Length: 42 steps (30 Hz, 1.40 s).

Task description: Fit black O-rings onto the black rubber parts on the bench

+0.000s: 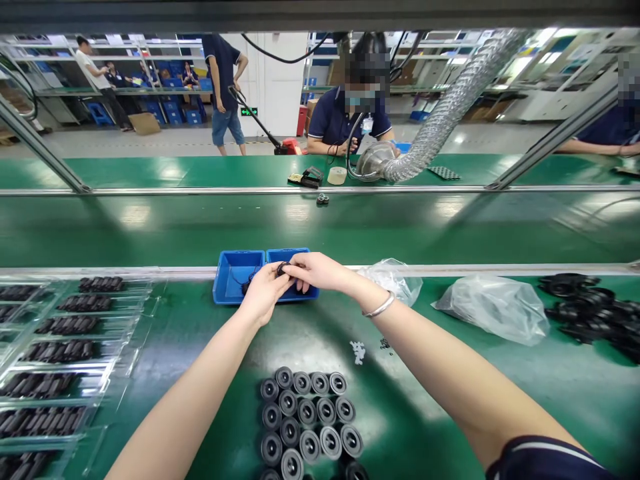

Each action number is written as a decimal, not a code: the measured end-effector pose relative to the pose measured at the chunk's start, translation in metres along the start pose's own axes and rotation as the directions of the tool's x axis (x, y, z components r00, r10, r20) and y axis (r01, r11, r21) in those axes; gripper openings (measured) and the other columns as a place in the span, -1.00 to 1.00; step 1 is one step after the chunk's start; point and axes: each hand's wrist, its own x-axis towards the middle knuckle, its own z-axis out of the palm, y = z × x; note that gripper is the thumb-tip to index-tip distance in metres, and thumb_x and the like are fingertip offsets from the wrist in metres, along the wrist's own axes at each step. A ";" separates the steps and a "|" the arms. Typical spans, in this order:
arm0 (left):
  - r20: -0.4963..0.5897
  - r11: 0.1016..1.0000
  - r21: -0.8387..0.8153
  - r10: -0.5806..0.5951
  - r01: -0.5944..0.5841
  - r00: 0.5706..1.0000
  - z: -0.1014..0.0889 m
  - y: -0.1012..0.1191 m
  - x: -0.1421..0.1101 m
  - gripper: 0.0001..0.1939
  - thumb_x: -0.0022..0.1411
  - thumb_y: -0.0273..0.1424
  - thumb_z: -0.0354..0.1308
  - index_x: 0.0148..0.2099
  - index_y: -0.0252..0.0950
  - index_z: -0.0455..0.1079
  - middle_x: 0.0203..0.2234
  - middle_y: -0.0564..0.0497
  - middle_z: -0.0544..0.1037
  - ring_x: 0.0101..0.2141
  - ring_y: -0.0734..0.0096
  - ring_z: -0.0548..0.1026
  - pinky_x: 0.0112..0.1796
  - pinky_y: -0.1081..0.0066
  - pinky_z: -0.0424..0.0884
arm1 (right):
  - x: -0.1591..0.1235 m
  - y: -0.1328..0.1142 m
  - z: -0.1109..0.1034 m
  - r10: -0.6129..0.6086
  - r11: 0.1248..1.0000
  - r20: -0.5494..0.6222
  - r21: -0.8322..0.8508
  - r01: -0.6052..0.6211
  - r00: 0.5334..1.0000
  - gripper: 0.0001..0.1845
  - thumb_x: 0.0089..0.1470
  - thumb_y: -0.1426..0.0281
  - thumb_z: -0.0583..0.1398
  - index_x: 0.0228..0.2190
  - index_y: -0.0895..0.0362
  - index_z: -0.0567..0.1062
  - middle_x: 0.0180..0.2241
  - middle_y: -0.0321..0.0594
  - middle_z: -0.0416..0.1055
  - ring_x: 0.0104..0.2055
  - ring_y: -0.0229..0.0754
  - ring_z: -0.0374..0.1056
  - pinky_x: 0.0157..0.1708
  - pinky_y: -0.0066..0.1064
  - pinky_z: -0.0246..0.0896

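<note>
Both my hands meet over two blue bins at the far side of my green bench. My left hand (265, 291) is closed around a small black ring-shaped part (283, 268). From the right, my right hand (315, 272) reaches over with its fingers pinched on the same part; a bracelet (380, 305) circles that wrist. The left blue bin (227, 283) holds a little dark material near my left hand. Much of the right blue bin (287, 255) is hidden behind my hands. Nearer me stand rows of round black parts (307, 413).
Clear trays (125, 347) of black parts fill the left side. Small white pieces (358, 351) lie mid-bench. Plastic bags (495, 307) and a heap of black parts (590, 307) lie right. Across the bench, a co-worker (350, 120) sits behind a flexible duct (455, 100).
</note>
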 end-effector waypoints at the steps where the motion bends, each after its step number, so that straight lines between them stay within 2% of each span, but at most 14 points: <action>1: 0.000 1.000 -0.025 -0.014 0.014 1.000 0.000 0.002 -0.002 -0.77 0.20 -0.61 0.14 -0.08 -0.33 0.41 -0.05 -0.12 0.56 0.00 0.31 0.54 0.21 0.15 0.30 | -0.002 -0.001 -0.002 0.002 1.000 0.013 0.002 -0.002 1.000 -0.72 0.25 0.23 0.17 -0.43 0.15 0.40 -0.59 -0.28 0.48 -0.60 -0.28 0.43 -0.59 -0.53 0.29; 5: 0.002 0.992 -0.113 -0.061 0.061 0.998 0.001 0.008 -0.011 -0.70 0.15 -0.66 0.15 -0.07 -0.32 0.43 -0.09 -0.08 0.57 -0.03 0.34 0.55 0.22 0.17 0.30 | -0.012 -0.005 -0.010 -0.015 0.997 0.109 0.081 0.006 0.994 -0.72 0.18 0.19 0.22 -0.30 0.19 0.44 -0.50 -0.23 0.52 -0.49 -0.25 0.48 -0.49 -0.47 0.39; 9: 0.022 0.977 -0.184 -0.105 0.107 0.994 -0.001 0.013 -0.025 -0.70 0.14 -0.66 0.13 -0.08 -0.34 0.45 -0.13 -0.09 0.59 -0.07 0.35 0.58 0.21 0.19 0.33 | -0.026 -0.006 -0.009 -0.099 0.975 0.187 0.212 0.058 0.977 -0.69 0.12 0.22 0.25 -0.20 0.20 0.45 -0.41 -0.24 0.50 -0.41 -0.26 0.48 -0.38 -0.42 0.45; 12: 0.033 0.966 -0.223 -0.130 0.134 0.991 -0.003 0.015 -0.037 -0.75 0.16 -0.63 0.13 -0.11 -0.35 0.46 -0.16 -0.08 0.59 -0.11 0.35 0.59 0.20 0.18 0.35 | -0.036 -0.004 0.001 -0.142 0.969 0.158 0.222 0.105 0.977 -0.71 0.12 0.22 0.23 -0.20 0.18 0.45 -0.42 -0.27 0.46 -0.42 -0.27 0.45 -0.41 -0.41 0.43; 17: 0.046 0.956 -0.250 -0.146 0.153 0.988 -0.009 0.013 -0.062 -0.74 0.13 -0.66 0.19 -0.13 -0.34 0.46 -0.15 -0.06 0.57 -0.08 0.34 0.58 0.22 0.19 0.32 | -0.050 -0.007 0.021 -0.178 0.970 0.078 0.181 0.162 0.981 -0.73 0.17 0.18 0.18 -0.33 0.14 0.47 -0.47 -0.32 0.41 -0.49 -0.29 0.37 -0.45 -0.44 0.32; 23: 0.052 0.945 -0.274 -0.173 0.181 0.984 -0.020 0.011 -0.089 -0.80 0.18 -0.60 0.22 -0.12 -0.36 0.47 -0.13 -0.10 0.58 -0.06 0.31 0.58 0.20 0.19 0.35 | -0.063 -0.015 0.045 -0.142 0.960 0.001 0.242 0.138 0.990 -0.66 0.15 0.10 0.20 -0.38 0.14 0.49 -0.52 -0.35 0.34 -0.55 -0.33 0.22 -0.50 -0.47 0.15; 26: 0.054 0.947 -0.267 -0.170 0.178 0.984 -0.027 0.009 -0.101 -0.81 0.17 -0.57 0.27 -0.14 -0.36 0.48 -0.13 -0.09 0.58 -0.05 0.29 0.57 0.20 0.20 0.34 | -0.067 -0.017 0.057 -0.095 0.946 0.002 0.311 0.089 0.995 -0.61 0.12 0.05 0.22 -0.38 0.15 0.50 -0.55 -0.37 0.32 -0.57 -0.34 0.18 -0.53 -0.48 0.10; 29: 0.032 0.963 -0.217 -0.156 0.159 0.987 -0.032 0.003 -0.112 -0.77 0.11 -0.54 0.36 -0.16 -0.34 0.48 -0.14 -0.08 0.59 -0.05 0.28 0.57 0.18 0.19 0.35 | -0.071 -0.019 0.070 -0.056 0.930 0.007 0.365 0.049 0.998 -0.57 0.09 0.01 0.23 -0.37 0.15 0.50 -0.56 -0.36 0.34 -0.60 -0.34 0.17 -0.56 -0.47 0.07; 35: -0.026 0.986 -0.103 -0.131 0.128 0.991 -0.036 -0.010 -0.125 -0.60 0.03 -0.37 0.46 -0.08 -0.29 0.46 -0.13 -0.13 0.61 -0.18 0.15 0.65 0.07 -0.01 0.41 | -0.075 -0.015 0.094 0.002 0.926 -0.008 0.377 0.001 1.000 -0.49 0.07 -0.08 0.18 -0.41 0.14 0.43 -0.64 -0.37 0.30 -0.66 -0.32 0.15 -0.59 -0.47 0.03; 38: -0.033 0.986 -0.104 -0.131 0.127 0.991 -0.040 -0.012 -0.131 -0.57 0.01 -0.41 0.47 -0.06 -0.29 0.49 -0.07 -0.15 0.60 -0.12 0.17 0.62 0.12 0.05 0.38 | -0.079 -0.015 0.099 0.030 0.942 -0.028 0.335 -0.018 0.999 -0.49 0.06 -0.09 0.17 -0.44 0.14 0.41 -0.68 -0.39 0.27 -0.67 -0.32 0.14 -0.59 -0.46 0.02; 42: -0.024 0.980 -0.118 -0.167 0.163 0.986 -0.046 -0.013 -0.139 -0.55 -0.02 -0.47 0.47 -0.04 -0.29 0.53 -0.03 -0.14 0.59 -0.06 0.21 0.59 0.17 0.15 0.33 | -0.086 -0.023 0.104 0.040 0.950 -0.049 0.311 -0.023 0.998 -0.57 0.09 0.00 0.18 -0.45 0.14 0.42 -0.72 -0.42 0.23 -0.68 -0.33 0.13 -0.58 -0.47 0.03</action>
